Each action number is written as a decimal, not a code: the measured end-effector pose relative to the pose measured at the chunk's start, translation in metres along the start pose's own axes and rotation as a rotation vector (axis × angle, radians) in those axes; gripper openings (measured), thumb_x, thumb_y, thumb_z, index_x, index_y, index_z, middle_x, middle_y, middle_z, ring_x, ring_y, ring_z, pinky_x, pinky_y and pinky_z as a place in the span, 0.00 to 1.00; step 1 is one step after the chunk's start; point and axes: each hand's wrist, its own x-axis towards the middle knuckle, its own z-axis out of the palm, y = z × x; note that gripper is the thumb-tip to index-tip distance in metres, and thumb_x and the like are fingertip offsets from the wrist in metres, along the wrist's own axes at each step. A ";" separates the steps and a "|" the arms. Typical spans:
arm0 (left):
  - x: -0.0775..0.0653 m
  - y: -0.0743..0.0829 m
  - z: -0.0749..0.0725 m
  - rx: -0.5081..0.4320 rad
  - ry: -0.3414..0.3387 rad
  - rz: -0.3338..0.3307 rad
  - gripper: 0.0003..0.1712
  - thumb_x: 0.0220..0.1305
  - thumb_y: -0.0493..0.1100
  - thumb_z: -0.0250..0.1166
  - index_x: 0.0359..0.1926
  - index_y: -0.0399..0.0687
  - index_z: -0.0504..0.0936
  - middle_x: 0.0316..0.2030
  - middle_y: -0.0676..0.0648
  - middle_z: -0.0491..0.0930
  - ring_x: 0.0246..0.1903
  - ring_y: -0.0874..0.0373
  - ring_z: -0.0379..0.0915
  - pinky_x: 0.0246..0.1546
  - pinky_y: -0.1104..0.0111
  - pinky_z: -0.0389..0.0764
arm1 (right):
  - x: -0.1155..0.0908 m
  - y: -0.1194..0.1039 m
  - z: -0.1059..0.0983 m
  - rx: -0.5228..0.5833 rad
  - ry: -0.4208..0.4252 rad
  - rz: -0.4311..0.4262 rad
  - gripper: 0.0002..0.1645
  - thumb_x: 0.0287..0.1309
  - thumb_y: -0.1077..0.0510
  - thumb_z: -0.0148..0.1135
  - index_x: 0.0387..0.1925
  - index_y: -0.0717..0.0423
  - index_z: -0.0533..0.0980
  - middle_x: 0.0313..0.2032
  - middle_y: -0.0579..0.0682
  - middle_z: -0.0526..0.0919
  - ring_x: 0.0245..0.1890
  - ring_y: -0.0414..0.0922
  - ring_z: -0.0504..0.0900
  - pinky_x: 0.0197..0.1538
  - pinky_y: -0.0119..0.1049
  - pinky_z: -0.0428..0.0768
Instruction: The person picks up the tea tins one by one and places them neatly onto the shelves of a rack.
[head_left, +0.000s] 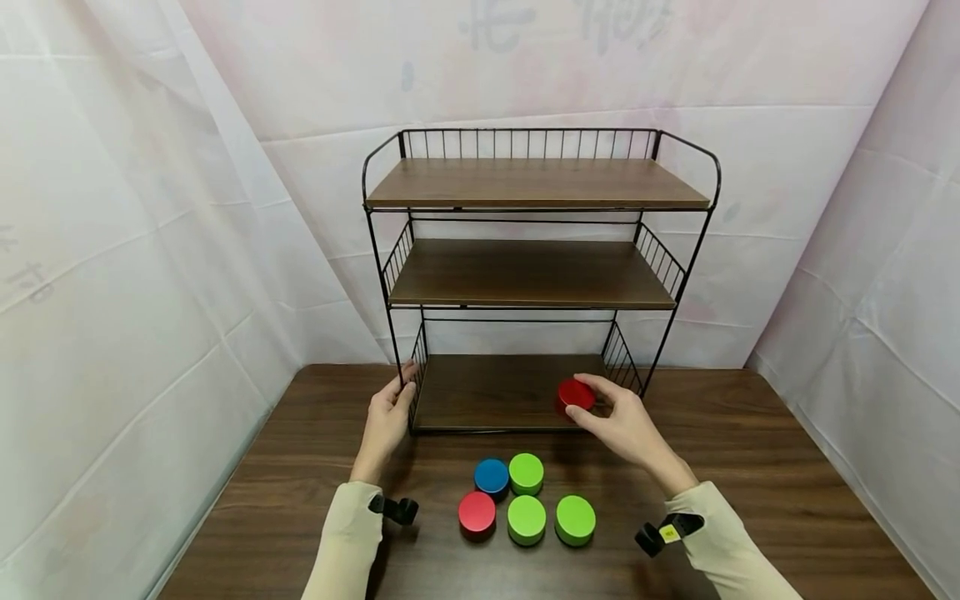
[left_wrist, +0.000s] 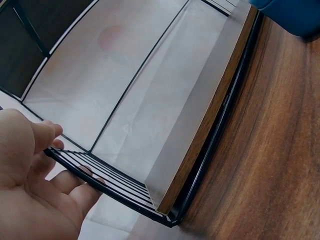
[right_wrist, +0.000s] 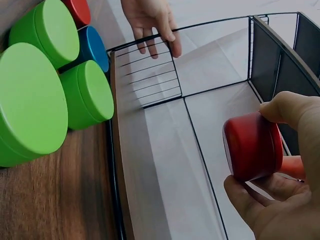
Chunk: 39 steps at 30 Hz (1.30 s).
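A three-tier rack [head_left: 537, 183] with dark wire sides and wooden boards stands on the table. With thumb and fingers, my right hand [head_left: 628, 427] pinches a round red tin [right_wrist: 252, 146] over the right part of the bottom shelf [head_left: 495, 392]. Whether the tin touches the board I cannot tell. At the rack's lower left, my left hand [head_left: 386, 419] holds the wire side rail [left_wrist: 107, 189], its fingers passing around the rail. In front of the rack, several round tins sit upright: a blue one [head_left: 492, 477], a second red one [head_left: 477, 512] and green ones [head_left: 527, 517].
The wooden table [head_left: 300, 500] spreads in front of the rack and to both sides. A pale curtain [head_left: 187, 233] hangs behind and along the left and right edges. The middle shelf [head_left: 532, 271] overhangs the bottom one.
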 end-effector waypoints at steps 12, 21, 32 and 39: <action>0.007 -0.020 0.006 -0.028 0.027 0.039 0.24 0.81 0.36 0.51 0.73 0.37 0.70 0.76 0.37 0.64 0.76 0.40 0.58 0.73 0.46 0.63 | -0.002 0.016 0.005 -0.012 0.004 0.049 0.33 0.65 0.51 0.71 0.68 0.55 0.74 0.54 0.57 0.85 0.50 0.50 0.87 0.46 0.31 0.84; 0.011 -0.043 0.007 -0.008 0.046 0.045 0.24 0.81 0.41 0.52 0.73 0.45 0.72 0.76 0.45 0.66 0.77 0.48 0.59 0.73 0.49 0.64 | -0.002 0.020 0.005 -0.028 0.003 0.046 0.34 0.66 0.50 0.70 0.69 0.55 0.74 0.54 0.57 0.86 0.51 0.51 0.87 0.47 0.32 0.84; 0.002 -0.006 0.003 -0.006 0.012 0.020 0.25 0.81 0.35 0.50 0.75 0.39 0.68 0.76 0.38 0.63 0.76 0.39 0.58 0.73 0.47 0.64 | -0.002 0.024 0.006 -0.015 0.003 0.036 0.34 0.66 0.51 0.70 0.69 0.59 0.73 0.54 0.58 0.85 0.50 0.52 0.87 0.46 0.31 0.84; 0.000 -0.003 0.003 -0.002 0.021 0.007 0.25 0.81 0.35 0.51 0.74 0.39 0.69 0.76 0.41 0.64 0.75 0.41 0.60 0.73 0.48 0.65 | -0.002 0.028 0.009 -0.005 0.001 0.031 0.33 0.66 0.52 0.70 0.69 0.58 0.73 0.53 0.57 0.86 0.49 0.51 0.87 0.46 0.30 0.84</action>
